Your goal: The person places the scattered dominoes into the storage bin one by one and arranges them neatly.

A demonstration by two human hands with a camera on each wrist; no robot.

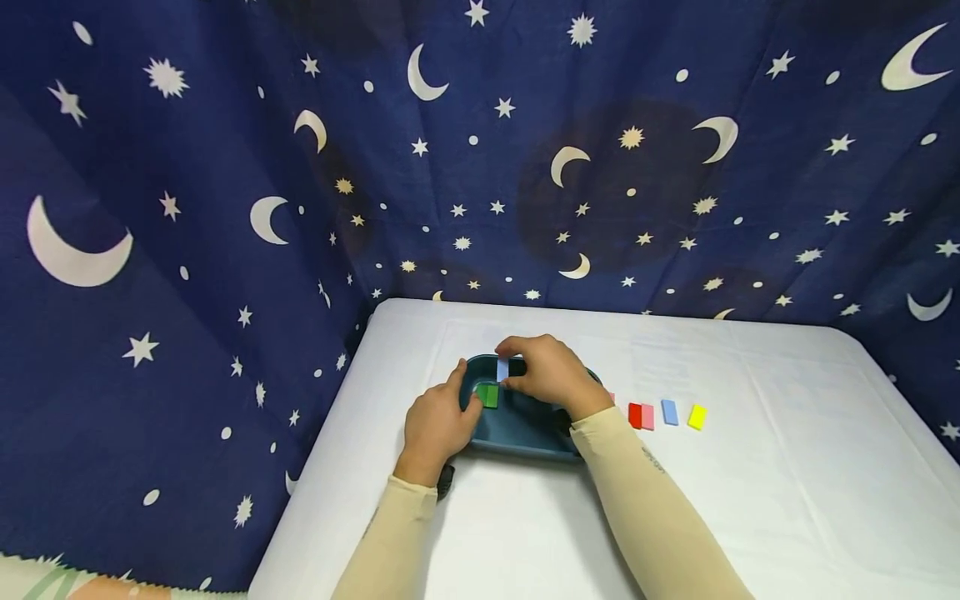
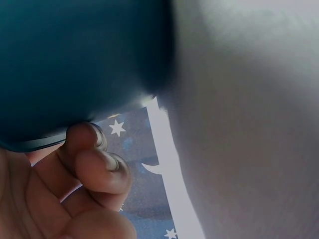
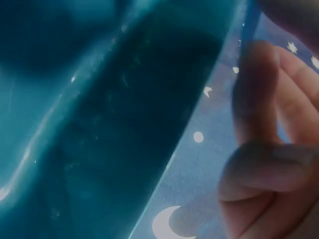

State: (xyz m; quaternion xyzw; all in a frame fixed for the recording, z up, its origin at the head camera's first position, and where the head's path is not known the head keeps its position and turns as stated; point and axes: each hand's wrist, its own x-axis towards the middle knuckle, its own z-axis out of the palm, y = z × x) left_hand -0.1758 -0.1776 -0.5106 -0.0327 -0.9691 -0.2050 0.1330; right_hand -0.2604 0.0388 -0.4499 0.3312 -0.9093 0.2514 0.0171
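Observation:
A light blue domino-like tile (image 1: 502,369) is pinched between the thumb and a finger of my right hand (image 1: 551,372), upright above the back left part of a dark teal tub (image 1: 517,452). My left hand (image 1: 438,421) holds the tub's left side. Its thumb reaches inside over the rim, close to green tiles (image 1: 487,396) standing side by side. Curled fingers (image 2: 102,169) show outside under the rim in the left wrist view. The right wrist view has the tub's wall (image 3: 134,114) beside the right hand's bent fingers (image 3: 256,89). My right forearm hides the tub's right end.
Right of the tub, a red tile (image 1: 635,416) and a pink tile (image 1: 648,417) lie together on the white table (image 1: 787,483). Farther right are a blue tile (image 1: 670,412) and a yellow tile (image 1: 697,417). A dark blue star-and-moon curtain (image 1: 525,167) hangs behind.

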